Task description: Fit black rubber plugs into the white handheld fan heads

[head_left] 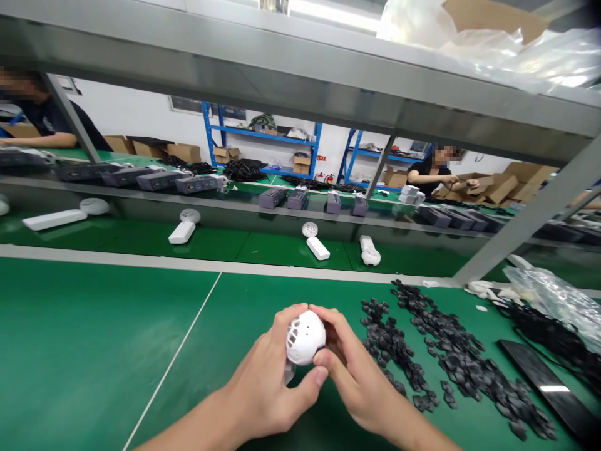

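Above the green table, a white round housing (306,338) is held between both hands. It resembles the head of a small handheld fan, with slotted vents on its left side and small holes on its face. My left hand (270,376) wraps its left side, thumb stretched across the near side. My right hand (354,369) grips the right side with curled fingers and thumb, near a dark gap at the rim. A pale part below the housing is mostly hidden by my left hand. Right of my hands lie many small black pieces (451,344) in loose rows.
Several white devices with round heads (318,247) lie on the green belt (244,244) beyond the table edge. Grey boxes (298,198) line the shelf behind. A black tray-like piece (549,382) and black cables (554,326) lie at right. Two people work across the line.
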### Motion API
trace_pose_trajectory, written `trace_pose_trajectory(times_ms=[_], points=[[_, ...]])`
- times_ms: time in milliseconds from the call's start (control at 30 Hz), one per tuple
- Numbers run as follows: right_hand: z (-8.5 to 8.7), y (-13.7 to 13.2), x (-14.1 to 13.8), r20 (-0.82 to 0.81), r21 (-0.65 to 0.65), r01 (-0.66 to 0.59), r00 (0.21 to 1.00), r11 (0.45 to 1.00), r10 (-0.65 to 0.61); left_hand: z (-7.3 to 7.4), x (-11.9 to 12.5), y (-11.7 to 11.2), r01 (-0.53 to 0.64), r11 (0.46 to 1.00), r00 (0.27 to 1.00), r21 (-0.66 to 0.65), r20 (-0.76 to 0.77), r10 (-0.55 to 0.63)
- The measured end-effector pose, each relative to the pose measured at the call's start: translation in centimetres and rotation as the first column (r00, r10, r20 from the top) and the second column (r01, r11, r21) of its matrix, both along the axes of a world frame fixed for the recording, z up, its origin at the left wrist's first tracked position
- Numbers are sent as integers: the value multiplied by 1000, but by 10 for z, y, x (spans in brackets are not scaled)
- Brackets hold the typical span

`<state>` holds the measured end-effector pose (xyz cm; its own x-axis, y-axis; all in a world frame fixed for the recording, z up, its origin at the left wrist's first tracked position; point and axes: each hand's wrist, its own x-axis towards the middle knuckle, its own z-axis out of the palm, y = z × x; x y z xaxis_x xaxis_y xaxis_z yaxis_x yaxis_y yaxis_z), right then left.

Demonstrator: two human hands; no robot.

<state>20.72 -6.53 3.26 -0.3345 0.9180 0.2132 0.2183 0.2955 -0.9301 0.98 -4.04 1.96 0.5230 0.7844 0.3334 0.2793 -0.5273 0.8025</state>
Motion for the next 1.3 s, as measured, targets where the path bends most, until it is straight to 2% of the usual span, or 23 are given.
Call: trace_pose_trajectory(times_ms=[133,267,367,467,533,600,700,767,933,1033,1133,1233,1300], points=[[-5,-1,-2,37,59,-9,999,998,7,0,-2,-2,7,1000,1000,3,1,-7],[-10,7,-3,23,89,11,1000,996,-13,7,0,2,34,998,998,-56,49,-31],[-1,15,3,71,103,15,997,995,-23,15,1,10,5,990,998,-138,70,5],[18,22,21,196,82,-8,981,997,-9,21,-2,19,-102,977,994,-188,-45,96],[29,25,40,333,64,8,942,998,-29,23,-7,26,-139,960,990,-243,-73,125],[33,29,61,483,42,21,875,999,-39,24,-13,32,-133,931,991,-341,-24,133],[25,36,89,629,-32,20,777,999,4,24,-20,40,-75,872,981,-484,120,151],[16,41,101,674,-87,33,738,996,34,24,-21,42,-45,846,963,-531,202,179],[4,46,102,757,-140,47,648,989,77,20,-17,41,-2,813,924,-583,310,224],[0,45,97,779,-129,65,623,990,61,16,-14,41,46,823,893,-566,393,221],[-3,43,96,770,-158,74,634,985,75,16,-17,43,74,871,898,-485,413,153],[-4,41,95,773,-162,87,631,983,71,25,-24,44,19,933,969,-360,235,71],[-1,39,93,776,-134,89,629,987,49,32,-29,44,-46,962,993,-268,90,73]])
